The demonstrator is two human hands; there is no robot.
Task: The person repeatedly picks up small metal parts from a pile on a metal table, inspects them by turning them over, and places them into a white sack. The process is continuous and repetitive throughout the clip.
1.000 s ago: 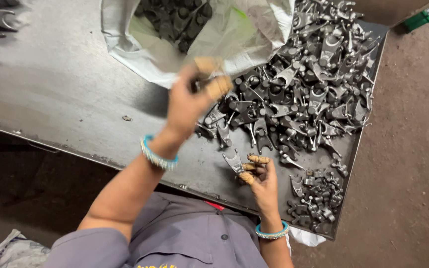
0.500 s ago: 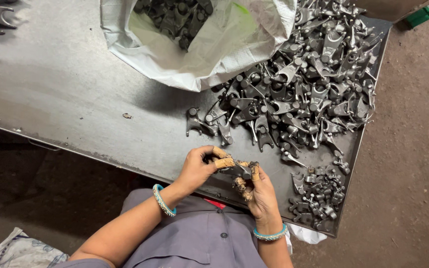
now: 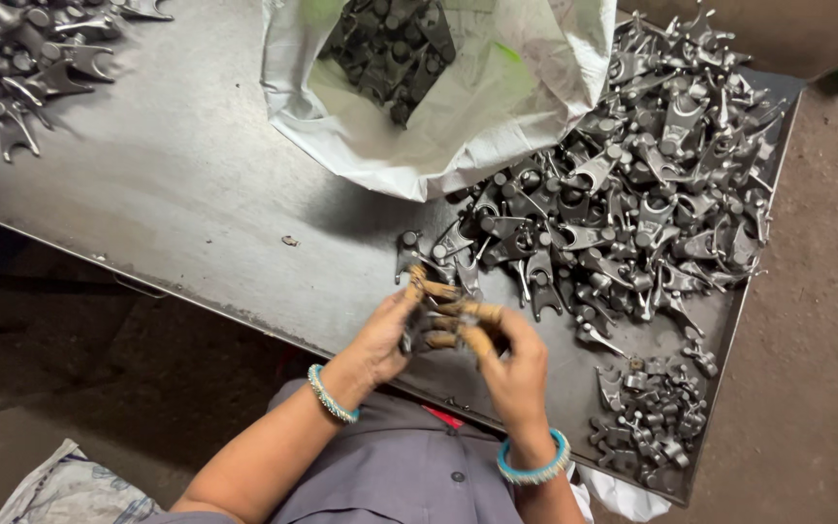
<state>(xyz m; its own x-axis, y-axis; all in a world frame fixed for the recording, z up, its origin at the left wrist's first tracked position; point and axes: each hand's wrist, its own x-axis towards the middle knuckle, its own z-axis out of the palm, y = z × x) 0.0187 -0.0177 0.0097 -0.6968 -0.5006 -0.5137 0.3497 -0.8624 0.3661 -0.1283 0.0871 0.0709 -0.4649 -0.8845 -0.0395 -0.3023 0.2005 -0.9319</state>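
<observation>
Both of my hands meet over the near edge of a dark metal table point(image 3: 186, 213). My left hand point(image 3: 388, 335) and my right hand point(image 3: 508, 359) together hold one small grey forked metal part point(image 3: 427, 325) between their fingertips, which wear tan finger covers. Most of the part is hidden by my fingers. A big heap of similar grey forked metal parts point(image 3: 632, 194) lies just beyond my hands, to the right.
An open white woven sack point(image 3: 458, 126) with dark parts inside lies at the table's far middle. A smaller pile of parts point(image 3: 647, 422) sits at the near right corner. More parts point(image 3: 21, 58) lie at the far left. Bare earth floor point(image 3: 817, 340) is to the right.
My left hand came back from near the sack's mouth down to the table's near edge and joined my right hand on the part; both hands now turn it between the fingers.
</observation>
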